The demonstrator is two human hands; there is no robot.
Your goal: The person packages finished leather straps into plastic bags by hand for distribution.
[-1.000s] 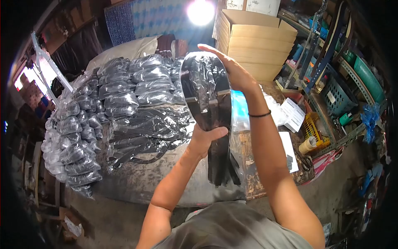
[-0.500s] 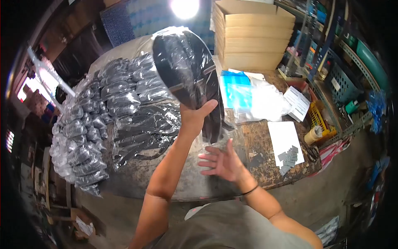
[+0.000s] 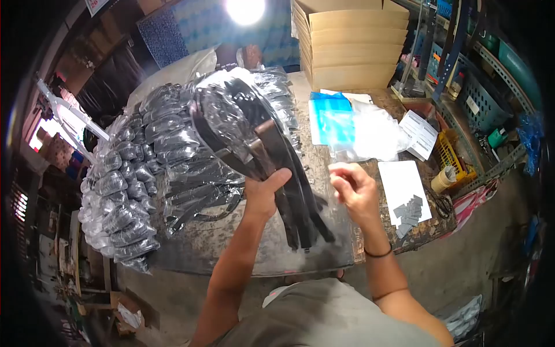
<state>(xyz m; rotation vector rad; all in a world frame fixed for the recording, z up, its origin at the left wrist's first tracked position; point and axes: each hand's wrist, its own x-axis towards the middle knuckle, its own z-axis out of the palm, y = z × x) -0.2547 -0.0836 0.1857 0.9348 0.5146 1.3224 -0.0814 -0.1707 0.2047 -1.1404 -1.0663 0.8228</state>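
My left hand (image 3: 265, 194) is wrapped around a bundle of looped black straps (image 3: 282, 156), held tilted above the table. Clear, shiny plastic covers part of the loop, and the loose strap ends hang down to the right of the hand. To the right of those ends, my right hand (image 3: 357, 191) hovers with its fingers curled in; whatever they may hold is hidden. Behind the bundle and to its left, more black straps in clear plastic (image 3: 202, 199) lie on the worn table (image 3: 324, 254).
Plastic-wrapped packs (image 3: 118, 185) are piled along the table's left side. Stacked cardboard boxes (image 3: 355, 49) stand at the back. Blue plastic bags (image 3: 333, 118), a white sheet (image 3: 399, 179) with small grey pieces (image 3: 409, 214), a tape roll (image 3: 444, 179) and a yellow basket (image 3: 455, 156) are on the right.
The strap bundle has come lower and nearer, its loose ends now spread downward. My right hand has moved up and right, and its open fingers have curled in.
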